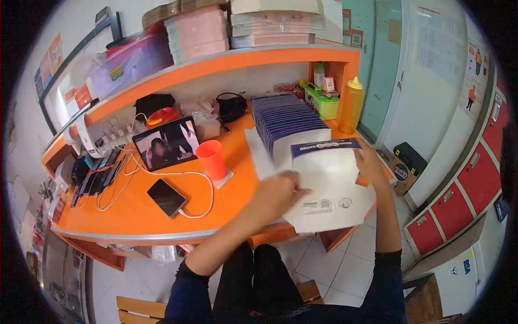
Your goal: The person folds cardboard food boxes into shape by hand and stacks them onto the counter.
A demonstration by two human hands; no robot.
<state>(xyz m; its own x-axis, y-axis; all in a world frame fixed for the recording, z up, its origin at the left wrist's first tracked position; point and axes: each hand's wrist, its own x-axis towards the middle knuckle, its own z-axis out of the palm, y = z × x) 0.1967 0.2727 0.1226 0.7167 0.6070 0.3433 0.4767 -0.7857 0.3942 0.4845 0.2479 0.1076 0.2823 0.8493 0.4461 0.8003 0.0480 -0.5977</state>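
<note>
Orange desk (121, 216), set against a pale wall with a raised shelf (259, 56) along its back, carries the work near its right end. Both forearms reach forward from dark sleeves. The left arm slants up to the right, its hand (280, 190) blurred, fingers bent and thumb pointing right above the white card (329, 200); whether it touches or grips anything, I cannot tell. The right arm rises steeply, and its hand (371, 162) bends inward, pinching the card's right edge. That card, partly folded with a blue flap at its far end, overhangs the desk's front edge. Just behind it stands a close-packed row of blue-edged cards (291, 120).

A red cup (211, 161) stands near the tablet (166, 144); its contents cannot be made out. Farther right are an upright, yellow squeeze bottle (350, 108) and a green box (322, 103), with a small carton (328, 85) on top.
</note>
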